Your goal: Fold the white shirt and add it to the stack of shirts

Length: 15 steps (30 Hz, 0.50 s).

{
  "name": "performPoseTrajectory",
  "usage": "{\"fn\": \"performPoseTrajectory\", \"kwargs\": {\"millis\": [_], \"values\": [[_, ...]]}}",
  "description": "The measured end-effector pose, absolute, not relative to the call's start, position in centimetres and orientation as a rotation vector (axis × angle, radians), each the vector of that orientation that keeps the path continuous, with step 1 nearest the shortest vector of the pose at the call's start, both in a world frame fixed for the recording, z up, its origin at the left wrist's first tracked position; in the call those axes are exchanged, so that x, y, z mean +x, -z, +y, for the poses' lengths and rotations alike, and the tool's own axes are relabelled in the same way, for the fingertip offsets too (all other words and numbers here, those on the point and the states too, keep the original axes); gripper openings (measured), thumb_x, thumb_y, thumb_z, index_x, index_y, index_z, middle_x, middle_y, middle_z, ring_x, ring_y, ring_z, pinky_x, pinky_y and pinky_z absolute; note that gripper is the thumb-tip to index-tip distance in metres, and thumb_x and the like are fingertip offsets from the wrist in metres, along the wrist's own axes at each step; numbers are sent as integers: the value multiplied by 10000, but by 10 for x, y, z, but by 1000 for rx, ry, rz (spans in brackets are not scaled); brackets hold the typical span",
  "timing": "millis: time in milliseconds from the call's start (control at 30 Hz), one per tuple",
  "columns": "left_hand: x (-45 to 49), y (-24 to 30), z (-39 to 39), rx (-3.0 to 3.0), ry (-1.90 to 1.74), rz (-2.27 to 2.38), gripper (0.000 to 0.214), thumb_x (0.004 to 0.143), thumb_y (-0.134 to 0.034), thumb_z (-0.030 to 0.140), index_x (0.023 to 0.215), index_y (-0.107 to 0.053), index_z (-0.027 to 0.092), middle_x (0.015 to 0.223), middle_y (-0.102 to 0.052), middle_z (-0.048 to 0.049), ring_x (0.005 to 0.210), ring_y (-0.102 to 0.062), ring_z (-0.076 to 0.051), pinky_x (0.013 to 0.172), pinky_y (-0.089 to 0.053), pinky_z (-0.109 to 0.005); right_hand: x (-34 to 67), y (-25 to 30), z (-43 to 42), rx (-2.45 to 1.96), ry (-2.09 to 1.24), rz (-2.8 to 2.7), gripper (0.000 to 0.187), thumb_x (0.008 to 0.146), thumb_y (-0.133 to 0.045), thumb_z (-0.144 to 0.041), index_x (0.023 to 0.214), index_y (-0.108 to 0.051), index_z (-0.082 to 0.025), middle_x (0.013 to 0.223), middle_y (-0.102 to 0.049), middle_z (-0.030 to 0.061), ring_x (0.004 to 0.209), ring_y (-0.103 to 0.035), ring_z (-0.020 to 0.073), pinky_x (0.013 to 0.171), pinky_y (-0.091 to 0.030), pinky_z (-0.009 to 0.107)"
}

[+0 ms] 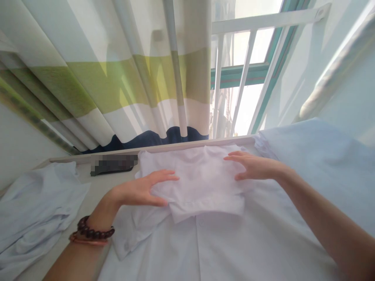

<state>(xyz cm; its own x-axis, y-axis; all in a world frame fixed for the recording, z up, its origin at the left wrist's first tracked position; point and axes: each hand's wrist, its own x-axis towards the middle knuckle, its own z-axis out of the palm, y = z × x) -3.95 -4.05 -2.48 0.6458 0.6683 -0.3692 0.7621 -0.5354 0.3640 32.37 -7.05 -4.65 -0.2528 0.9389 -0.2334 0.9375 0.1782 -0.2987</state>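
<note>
"Bare forearms, two, foremost in the head view. Ornaments?"

"Left wrist: one dark brown round-bead bracelet; one thin coral-coloured band just beside it."

"Garment beneath?"

"One white woven shirt, spread between the arms, its front seam running toward the viewer. Across its far half, one white folded cloth panel, creased, lower edge turned; whether cut from the same shirt cannot be told."

"Condition of the hands?"

"Bare left hand: released, thumb parted from the fingers, tips over the panel's left side. Bare right hand: likewise released, fingers spread over the panel's right side. Whether either presses the fabric cannot be told."

"Adjacent pieces?"

"One black elongated object, partly pixelated, kind illegible, just left of the panel, on a pale tabletop. Far left: one crumpled white cloth garment. Right: one large bluish-white cloth."

"Backdrop?"

"One pleated fabric curtain, white with a green band and navy hem; to its right, one white barred railing before a teal window frame."
</note>
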Motion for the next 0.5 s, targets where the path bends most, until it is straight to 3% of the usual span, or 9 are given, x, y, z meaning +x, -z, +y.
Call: {"fn": "performPoseTrajectory", "kwargs": {"millis": [100,167,267,333,400,500], "values": [[-42,18,-56,2391,379,1162,802,662,-731,443,1398,-433,325,1531,-336,-25,1399,-314,-274,1126,-308,-375,319,36,-93,-1787,-905,-2602,890,586,-741,-302,1425,-444,-287,1543,-313,53,1394,-307,329,1103,-329,417],[-34,24,-59,2428,345,1210,672,674,-694,353,1315,-511,262,1421,-463,-60,1315,-425,-257,1096,-347,-355,311,38,-100,-1787,-826,-2667,948,528,-765,-239,1423,-453,-255,1526,-338,95,1388,-311,346,1104,-324,433],[-23,34,-53,2477,161,1152,336,759,-546,270,1086,-616,238,1186,-614,-34,1126,-561,-201,1006,-416,-284,305,42,-98,-1641,-617,-2661,585,675,-638,-183,1255,-627,-252,1358,-549,86,1258,-490,286,1048,-389,379],[-22,34,-46,2472,6,1140,249,817,-454,260,983,-640,241,1065,-667,-9,1023,-601,-185,940,-439,-259,308,38,-94,-1540,-564,-2580,371,780,-501,-161,1063,-715,-269,1145,-679,51,1071,-609,243,938,-456,347],[-24,29,-40,2435,-165,1212,273,858,-408,296,956,-655,234,1005,-693,-3,945,-621,-189,866,-457,-254,313,31,-91,-1500,-535,-2451,317,835,-447,-188,974,-724,-260,945,-721,37,880,-645,221,812,-481,328],[-29,23,-34,2331,-501,1385,342,879,-415,406,1017,-657,208,984,-707,-18,887,-626,-201,783,-470,-252,319,22,-88,-1437,-476,-2181,281,898,-449,-332,878,-704,-216,749,-679,26,679,-588,175,644,-448,280]]}}
